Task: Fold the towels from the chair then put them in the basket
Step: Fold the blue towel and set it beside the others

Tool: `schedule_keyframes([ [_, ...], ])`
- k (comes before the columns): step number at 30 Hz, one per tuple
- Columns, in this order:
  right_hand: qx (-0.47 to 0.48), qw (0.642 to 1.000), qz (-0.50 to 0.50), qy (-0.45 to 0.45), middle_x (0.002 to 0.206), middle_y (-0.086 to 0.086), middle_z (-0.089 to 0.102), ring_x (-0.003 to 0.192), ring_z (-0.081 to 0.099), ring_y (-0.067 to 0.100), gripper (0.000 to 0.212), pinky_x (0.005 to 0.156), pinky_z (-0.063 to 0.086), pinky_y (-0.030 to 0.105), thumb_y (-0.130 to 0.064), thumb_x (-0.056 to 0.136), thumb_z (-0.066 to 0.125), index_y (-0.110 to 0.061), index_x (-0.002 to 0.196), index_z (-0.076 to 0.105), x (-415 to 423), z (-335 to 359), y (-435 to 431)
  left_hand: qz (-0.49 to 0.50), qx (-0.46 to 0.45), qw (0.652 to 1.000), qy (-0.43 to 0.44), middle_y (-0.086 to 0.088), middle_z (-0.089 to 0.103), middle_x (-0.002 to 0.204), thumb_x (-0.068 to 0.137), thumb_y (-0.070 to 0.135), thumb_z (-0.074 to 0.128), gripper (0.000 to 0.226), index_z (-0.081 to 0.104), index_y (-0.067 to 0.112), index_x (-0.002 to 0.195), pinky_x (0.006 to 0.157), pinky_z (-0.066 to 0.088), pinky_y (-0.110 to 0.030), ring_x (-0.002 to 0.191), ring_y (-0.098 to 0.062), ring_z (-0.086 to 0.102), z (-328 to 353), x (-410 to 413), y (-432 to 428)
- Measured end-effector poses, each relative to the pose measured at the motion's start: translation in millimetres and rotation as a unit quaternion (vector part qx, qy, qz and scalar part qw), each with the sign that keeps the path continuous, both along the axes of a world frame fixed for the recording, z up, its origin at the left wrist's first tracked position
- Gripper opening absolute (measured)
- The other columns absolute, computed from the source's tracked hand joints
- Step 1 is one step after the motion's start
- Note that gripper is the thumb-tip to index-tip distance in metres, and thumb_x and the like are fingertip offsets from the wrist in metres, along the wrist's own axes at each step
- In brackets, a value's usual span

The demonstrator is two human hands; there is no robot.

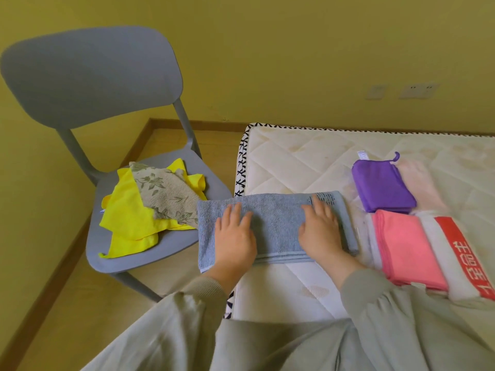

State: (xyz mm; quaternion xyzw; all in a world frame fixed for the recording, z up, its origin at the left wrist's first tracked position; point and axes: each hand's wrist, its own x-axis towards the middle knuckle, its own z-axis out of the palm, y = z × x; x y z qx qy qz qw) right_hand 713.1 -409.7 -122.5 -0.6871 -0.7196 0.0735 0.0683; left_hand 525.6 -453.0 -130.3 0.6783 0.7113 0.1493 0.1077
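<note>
A blue-grey towel lies folded into a long strip across the left edge of the mattress, its left end hanging past the edge. My left hand presses flat on its left part. My right hand presses flat on its right part. Both hands have straight fingers. On the seat of the grey chair lie a crumpled yellow towel and, on top of it, a beige leaf-patterned towel. No basket is in view.
Folded towels lie on the mattress to the right: a purple one, a pale pink one, a coral pink one and a white one with a red band. Yellow walls stand behind the chair and mattress. Wooden floor runs beneath the chair.
</note>
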Motion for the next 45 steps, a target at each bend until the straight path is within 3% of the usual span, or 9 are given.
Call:
schedule_keyframes([
  [6,-0.02,0.999,0.048,0.005,0.16,-0.002,0.001,0.147,0.001,0.018,0.053,0.117,0.005,0.046,-0.026,0.099,0.034,-0.02,0.15,0.02,-11.4,-26.1,15.6,-0.022,-0.08,0.994,0.076,-0.003,-0.007,0.16,0.098,0.044,0.02,0.061,0.001,0.024,0.153,0.116,-0.004,-0.05,0.146,-0.024,-0.012,-35.7,31.1,27.5],
  [13,-0.036,0.989,0.139,-0.033,0.16,-0.01,-0.004,0.146,-0.01,0.012,0.055,0.116,-0.006,0.047,-0.043,0.1,0.02,-0.031,0.152,0.005,-18.1,-47.8,32.3,-0.017,-0.046,0.993,0.105,-0.006,-0.006,0.16,0.095,0.046,0.018,0.064,-0.002,0.025,0.152,0.116,-0.006,-0.049,0.147,-0.025,-0.012,-50.5,32.6,25.4],
  [18,-0.042,0.997,0.02,-0.054,0.16,-0.008,0.003,0.147,-0.002,0.01,0.058,0.116,-0.003,0.047,-0.046,0.099,0.022,-0.027,0.152,0.009,20.2,-53.1,50.0,-0.019,-0.036,0.993,0.109,-0.004,-0.003,0.161,0.095,0.046,0.019,0.064,0.0,0.027,0.152,0.116,-0.005,-0.05,0.147,-0.024,-0.01,-49.7,32.5,24.9],
  [22,-0.078,0.99,-0.077,-0.088,0.16,-0.006,-0.003,0.146,-0.006,0.01,0.06,0.115,-0.005,0.049,-0.044,0.099,0.015,-0.02,0.152,0.004,34.2,-48.3,58.2,-0.024,-0.043,0.993,0.106,-0.003,-0.005,0.161,0.095,0.046,0.017,0.063,-0.002,0.027,0.152,0.117,-0.004,-0.05,0.147,-0.023,-0.011,-48.9,32.8,24.9],
  [29,-0.004,0.997,-0.034,-0.072,0.16,0.003,-0.004,0.147,-0.007,0.018,0.058,0.115,0.0,0.053,-0.035,0.1,0.023,-0.018,0.152,0.005,0.0,-29.5,31.2,-0.027,-0.054,0.995,0.079,-0.002,-0.005,0.16,0.096,0.043,0.021,0.064,0.001,0.022,0.153,0.117,-0.005,-0.048,0.147,-0.022,-0.011,-45.0,32.1,24.9],
  [34,-0.025,0.989,-0.067,0.127,0.16,0.003,-0.005,0.147,-0.002,0.021,0.057,0.11,0.014,0.061,-0.034,0.1,0.027,-0.021,0.152,0.007,-56.2,-7.1,26.9,-0.043,-0.006,0.993,-0.113,-0.005,0.021,0.157,0.094,0.014,0.043,0.053,0.035,0.012,0.146,0.117,0.005,-0.036,0.146,-0.02,0.012,-30.7,10.7,20.6],
  [36,-0.085,0.991,-0.042,0.098,0.16,0.0,-0.006,0.147,-0.005,0.019,0.057,0.112,0.009,0.06,-0.038,0.1,0.024,-0.024,0.152,0.004,-66.8,-16.6,12.6,0.006,0.033,0.984,-0.176,-0.012,0.038,0.148,0.09,0.001,0.048,0.044,0.053,0.005,0.133,0.115,0.017,-0.032,0.139,-0.027,0.029,-24.3,-8.1,14.0],
  [38,-0.1,0.995,0.0,0.001,0.16,-0.001,-0.007,0.147,-0.008,0.018,0.059,0.114,0.004,0.058,-0.044,0.1,0.019,-0.025,0.152,0.001,-65.0,-35.1,-2.5,0.082,0.069,0.98,-0.167,-0.016,0.048,0.137,0.087,-0.003,0.048,0.039,0.06,0.001,0.124,0.11,0.028,-0.035,0.129,-0.033,0.039,-19.9,-32.7,10.3],
  [45,-0.047,0.997,0.013,-0.057,0.161,0.0,-0.002,0.147,-0.003,0.02,0.06,0.116,0.003,0.054,-0.046,0.097,0.016,-0.025,0.152,0.002,-64.5,-51.5,-7.4,0.173,0.04,0.97,-0.164,-0.014,0.056,0.122,0.095,0.014,0.047,0.041,0.046,0.006,0.135,0.091,0.04,-0.04,0.115,-0.033,0.046,-0.8,-83.4,40.1],
])
